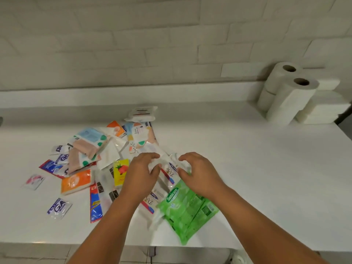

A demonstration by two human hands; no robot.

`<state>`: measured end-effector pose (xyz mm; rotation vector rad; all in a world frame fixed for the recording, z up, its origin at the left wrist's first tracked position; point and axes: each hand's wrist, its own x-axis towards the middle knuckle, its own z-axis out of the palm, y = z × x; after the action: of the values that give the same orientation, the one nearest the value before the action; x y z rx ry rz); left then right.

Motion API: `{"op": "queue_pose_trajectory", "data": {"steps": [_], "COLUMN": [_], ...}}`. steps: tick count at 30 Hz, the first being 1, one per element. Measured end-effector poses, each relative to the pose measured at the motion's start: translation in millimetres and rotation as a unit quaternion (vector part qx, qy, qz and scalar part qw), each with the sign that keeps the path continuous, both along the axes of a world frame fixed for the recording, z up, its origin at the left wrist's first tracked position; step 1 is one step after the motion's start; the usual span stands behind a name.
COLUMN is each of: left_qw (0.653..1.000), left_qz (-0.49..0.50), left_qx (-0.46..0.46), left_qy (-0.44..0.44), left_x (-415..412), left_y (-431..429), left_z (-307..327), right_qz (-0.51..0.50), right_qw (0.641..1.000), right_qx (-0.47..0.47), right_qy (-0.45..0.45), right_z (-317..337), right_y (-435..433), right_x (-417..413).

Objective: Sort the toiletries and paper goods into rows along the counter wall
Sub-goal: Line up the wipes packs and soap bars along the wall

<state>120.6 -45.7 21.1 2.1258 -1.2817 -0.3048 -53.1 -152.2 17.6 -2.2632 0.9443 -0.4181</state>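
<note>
A loose heap of toiletry packs and sachets (89,149) lies on the white counter (266,168), left of centre. Both my hands are over its right edge. My left hand (141,172) and my right hand (198,172) pinch a white Dove sachet strip (169,171) between them. Under my right wrist lies a green Sanicare wipes pack (186,208). A second Dove sachet (151,201) shows below my left hand. Paper rolls (291,96) and stacked white napkins (323,107) stand against the wall at the far right.
Blue GA sachets (59,207), an orange tissue pack (76,181), a yellow strawberry sachet (120,171) and a white wipes pack (142,113) are scattered on the left half. The counter's front edge (57,242) runs close below the heap.
</note>
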Motion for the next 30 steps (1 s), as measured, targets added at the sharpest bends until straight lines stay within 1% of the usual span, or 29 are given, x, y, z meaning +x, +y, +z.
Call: {"op": "queue_pose_trajectory", "data": {"steps": [3, 7, 10, 12, 15, 17, 20, 22, 24, 26, 28, 30], "left_qw": [1.0, 0.997, 0.991, 0.986, 0.972, 0.965, 0.963, 0.965, 0.967, 0.969, 0.967, 0.959], "left_qz": [0.02, 0.066, 0.093, 0.094, 0.119, 0.151, 0.171, 0.169, 0.157, 0.131, 0.103, 0.095], "left_qx": [0.0, 0.012, 0.03, 0.033, 0.003, -0.015, -0.043, -0.062, -0.079, -0.099, -0.129, -0.158], "left_qy": [0.001, 0.037, 0.091, 0.137, 0.205, 0.215, 0.205, 0.19, 0.187, 0.184, 0.196, 0.214], "left_x": [13.0, 26.7, 30.3, 30.0, 27.9, 23.8, 16.3, 15.2, 12.2, 7.1, 0.7, -3.9], "left_y": [14.1, 24.9, 24.6, 20.7, 13.8, 10.1, 5.0, 0.1, -7.4, -16.4, -25.4, -33.4], "left_z": [-15.1, -29.2, -30.3, -28.9, -28.1, -22.4, -10.7, -5.9, 2.3, 13.8, 28.7, 41.3], "right_qz": [0.004, 0.016, 0.01, 0.024, 0.048, 0.047, 0.035, 0.019, 0.001, 0.002, 0.014, 0.006], "right_qw": [1.0, 0.999, 0.997, 0.993, 0.985, 0.982, 0.98, 0.984, 0.989, 0.994, 0.999, 0.999], "right_qx": [-0.001, -0.013, -0.015, -0.019, -0.057, -0.078, -0.078, -0.081, -0.084, -0.068, -0.025, 0.041], "right_qy": [0.011, 0.045, 0.074, 0.11, 0.156, 0.165, 0.181, 0.159, 0.119, 0.082, 0.041, -0.019], "right_z": [-6.0, -12.0, -16.8, -18.9, -21.1, -20.9, -19.0, -14.9, -7.9, -1.6, 4.1, 9.3], "right_y": [8.7, 16.5, 13.7, 9.2, 8.5, 10.2, 8.7, 5.5, -0.2, -9.3, -20.9, -32.2], "right_x": [20.4, 53.9, 73.8, 83.0, 93.0, 97.2, 100.4, 99.3, 93.8, 86.0, 75.0, 60.6]}}
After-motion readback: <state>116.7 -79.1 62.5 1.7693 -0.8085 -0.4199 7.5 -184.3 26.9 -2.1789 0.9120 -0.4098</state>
